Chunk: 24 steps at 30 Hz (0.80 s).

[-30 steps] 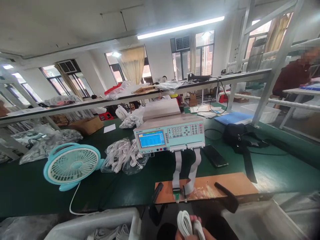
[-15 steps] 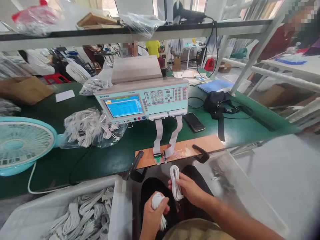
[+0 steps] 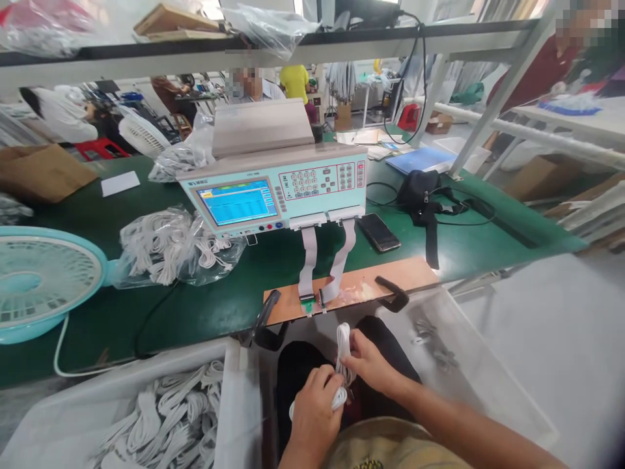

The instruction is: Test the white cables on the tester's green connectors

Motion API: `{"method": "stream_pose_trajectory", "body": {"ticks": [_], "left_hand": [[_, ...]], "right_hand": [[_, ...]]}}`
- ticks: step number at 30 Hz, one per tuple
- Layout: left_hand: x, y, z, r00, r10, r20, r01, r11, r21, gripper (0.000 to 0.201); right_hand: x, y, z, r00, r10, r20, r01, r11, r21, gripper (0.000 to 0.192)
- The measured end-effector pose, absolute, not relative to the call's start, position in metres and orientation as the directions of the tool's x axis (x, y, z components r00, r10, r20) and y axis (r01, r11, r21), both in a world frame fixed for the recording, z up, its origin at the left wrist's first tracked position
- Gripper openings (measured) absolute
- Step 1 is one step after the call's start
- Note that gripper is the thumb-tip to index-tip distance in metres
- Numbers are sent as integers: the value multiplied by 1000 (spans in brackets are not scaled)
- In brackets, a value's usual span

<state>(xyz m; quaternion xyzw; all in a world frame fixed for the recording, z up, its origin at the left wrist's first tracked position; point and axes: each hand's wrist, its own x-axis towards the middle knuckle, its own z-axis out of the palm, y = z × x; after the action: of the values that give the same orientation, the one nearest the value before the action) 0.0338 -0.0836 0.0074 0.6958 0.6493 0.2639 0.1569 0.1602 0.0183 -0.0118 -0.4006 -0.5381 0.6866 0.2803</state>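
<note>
Low in the head view, over my lap, my left hand (image 3: 312,404) is closed around a coiled white cable (image 3: 336,398). My right hand (image 3: 371,365) grips a second white cable coil (image 3: 342,339) that stands upright between its fingers. The two hands touch each other. Just beyond them a wooden board (image 3: 390,277) lies at the bench edge, with two grey ribbon cables (image 3: 308,260) running up to a pale green tester (image 3: 278,189) whose blue screen is lit.
A white bin (image 3: 146,417) of coiled white cables sits lower left, a clear bin (image 3: 469,378) lower right. On the green bench (image 3: 205,306) are bagged cables (image 3: 170,247), a blue fan (image 3: 39,280), a phone (image 3: 378,232) and a black bag (image 3: 424,192). Other people work behind the shelf.
The camera tilted down from the room to the bench and lap. Since half a second ago my left hand has moved up and right, meeting my right hand and its coil.
</note>
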Motion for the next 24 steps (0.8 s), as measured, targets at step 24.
{"method": "stream_pose_trajectory", "body": {"ticks": [24], "left_hand": [[23, -44, 9, -610, 752, -248, -114, 226, 967, 21]], "right_hand": [[162, 34, 25, -667, 723, 179, 227, 426, -876, 20]]}}
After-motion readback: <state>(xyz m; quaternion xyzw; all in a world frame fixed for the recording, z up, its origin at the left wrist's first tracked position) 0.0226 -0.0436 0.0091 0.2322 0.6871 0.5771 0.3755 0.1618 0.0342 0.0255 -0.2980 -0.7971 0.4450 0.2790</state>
